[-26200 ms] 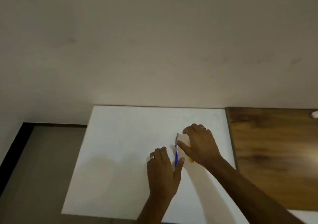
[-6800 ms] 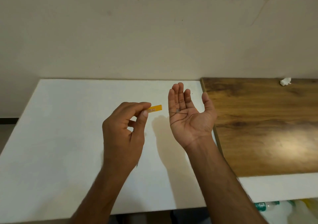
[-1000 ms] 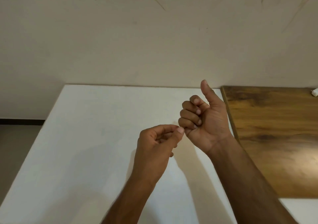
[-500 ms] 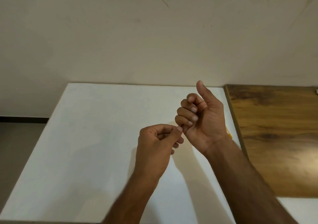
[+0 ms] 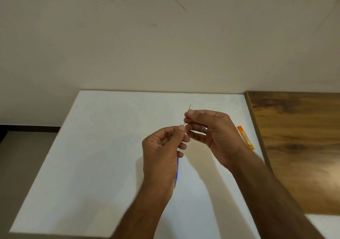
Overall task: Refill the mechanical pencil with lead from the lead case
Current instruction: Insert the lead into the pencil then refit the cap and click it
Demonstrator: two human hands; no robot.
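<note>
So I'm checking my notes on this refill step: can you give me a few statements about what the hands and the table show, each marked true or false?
1. The right hand pinches a thin lead. True.
2. The left hand lies flat and holds nothing. False: it grips the blue pencil.
3. The orange lead case lies on the white table, by the right wrist. True.
4. The lead case lies on the wooden top. False: it lies on the white table, near the wooden edge.
5. The right hand wears a ring. True.
</note>
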